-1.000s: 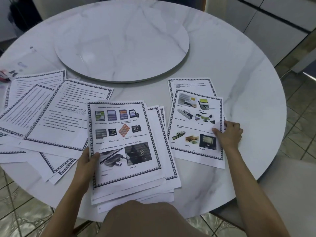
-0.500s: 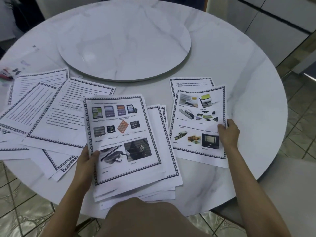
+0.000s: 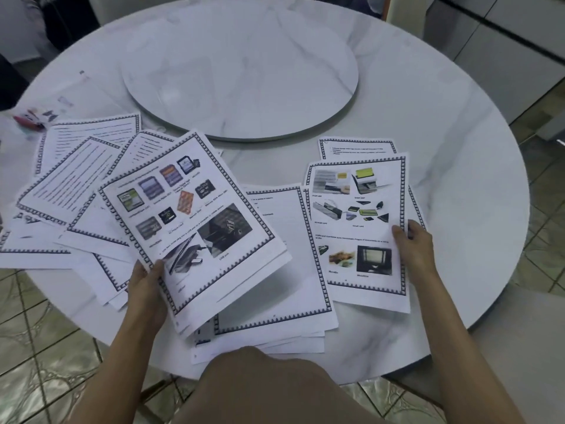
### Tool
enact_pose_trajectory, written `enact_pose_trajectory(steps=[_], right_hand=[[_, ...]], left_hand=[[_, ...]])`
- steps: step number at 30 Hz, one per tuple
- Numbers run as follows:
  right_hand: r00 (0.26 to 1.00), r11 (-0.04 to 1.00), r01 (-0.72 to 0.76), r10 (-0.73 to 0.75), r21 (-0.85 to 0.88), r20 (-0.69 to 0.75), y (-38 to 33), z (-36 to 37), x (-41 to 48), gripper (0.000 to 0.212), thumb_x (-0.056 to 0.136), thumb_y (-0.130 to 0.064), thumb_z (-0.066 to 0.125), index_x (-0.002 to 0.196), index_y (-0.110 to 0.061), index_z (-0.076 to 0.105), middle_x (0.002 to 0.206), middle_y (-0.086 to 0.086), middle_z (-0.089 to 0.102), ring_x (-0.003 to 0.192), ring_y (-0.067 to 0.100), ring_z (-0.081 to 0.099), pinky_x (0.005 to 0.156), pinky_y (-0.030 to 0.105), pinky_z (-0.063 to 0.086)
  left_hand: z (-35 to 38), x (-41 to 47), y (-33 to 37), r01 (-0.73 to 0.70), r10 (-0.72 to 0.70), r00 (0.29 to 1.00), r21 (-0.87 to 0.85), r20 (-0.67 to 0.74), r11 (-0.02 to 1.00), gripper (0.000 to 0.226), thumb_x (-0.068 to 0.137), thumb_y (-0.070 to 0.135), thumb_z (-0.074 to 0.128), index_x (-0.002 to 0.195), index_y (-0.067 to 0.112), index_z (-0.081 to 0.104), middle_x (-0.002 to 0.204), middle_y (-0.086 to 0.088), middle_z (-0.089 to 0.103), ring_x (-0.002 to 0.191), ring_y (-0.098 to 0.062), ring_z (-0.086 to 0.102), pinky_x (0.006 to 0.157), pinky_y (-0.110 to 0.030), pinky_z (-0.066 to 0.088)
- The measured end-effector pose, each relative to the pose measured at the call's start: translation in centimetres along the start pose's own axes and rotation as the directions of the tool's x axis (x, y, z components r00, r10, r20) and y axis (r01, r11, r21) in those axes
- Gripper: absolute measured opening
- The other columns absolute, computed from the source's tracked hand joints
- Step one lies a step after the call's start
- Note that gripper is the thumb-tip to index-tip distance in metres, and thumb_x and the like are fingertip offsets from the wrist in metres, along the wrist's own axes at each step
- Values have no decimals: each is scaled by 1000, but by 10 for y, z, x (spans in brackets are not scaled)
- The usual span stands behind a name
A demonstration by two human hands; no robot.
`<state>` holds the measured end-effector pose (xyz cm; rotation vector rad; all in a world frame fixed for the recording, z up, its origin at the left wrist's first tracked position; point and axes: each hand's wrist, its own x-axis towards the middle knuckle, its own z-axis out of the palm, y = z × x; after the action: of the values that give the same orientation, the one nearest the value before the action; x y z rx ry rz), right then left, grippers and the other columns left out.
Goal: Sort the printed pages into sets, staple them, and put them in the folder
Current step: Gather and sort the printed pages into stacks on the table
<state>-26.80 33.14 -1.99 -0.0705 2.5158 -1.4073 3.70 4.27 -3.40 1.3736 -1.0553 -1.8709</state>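
Marble table (image 3: 428,142), tiled floor (image 3: 33,347). Your left hand (image 3: 146,289) grips the memory-card page (image 3: 195,215) — tilted over the stack (image 3: 290,295). Right hand (image 3: 415,249) pinches the scanner page (image 3: 357,228).

Left picture page (image 3: 195,221): is carrying small captions; only "USB port", under its lower photos, is coming through.
Right picture page (image 3: 357,228): captions are blurring, unreadable.
Far-left text pages (image 3: 73,182): lines are staying illegible.
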Motion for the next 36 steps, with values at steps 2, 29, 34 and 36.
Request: enact_pose_trajectory(steps=[2,29,34,36], right_hand=[[999,1000,-11,10,26,35,-3,3,-8,16,92,-13,51,96,-1,59,101,24,64,102,41,59,91,52,48],[876,988,-139,93,63,472,-12,73,-77,21,93,-9,49,111,-11,61,108,7,67,100,22,64,93,37,50],[849,986,-160,116,41,516,-23,94,-90,29,98,-26,39,108,-13,63,108,6,68,103,23,62,92,32,47],[823,979,-199,141,47,550,-25,102,-95,39,98,-35,36,122,-14,59,123,4,63,116,20,57,103,36,42]], left_hand=[[-2,1,-4,13,-13,1000,-42,7,999,26,97,6,35,100,21,55,102,2,61,87,-12,62,81,-30,55],[7,-1,-1,63,-64,996,24,64,998,25,98,6,33,116,15,47,97,2,61,86,-15,59,81,-32,47],[8,-2,-2,56,-59,996,37,71,998,25,98,6,34,117,15,47,97,3,61,86,-15,59,78,-31,47],[7,-2,-2,57,-60,996,48,69,997,26,98,6,34,118,15,47,97,3,61,84,-14,61,73,-29,48]])
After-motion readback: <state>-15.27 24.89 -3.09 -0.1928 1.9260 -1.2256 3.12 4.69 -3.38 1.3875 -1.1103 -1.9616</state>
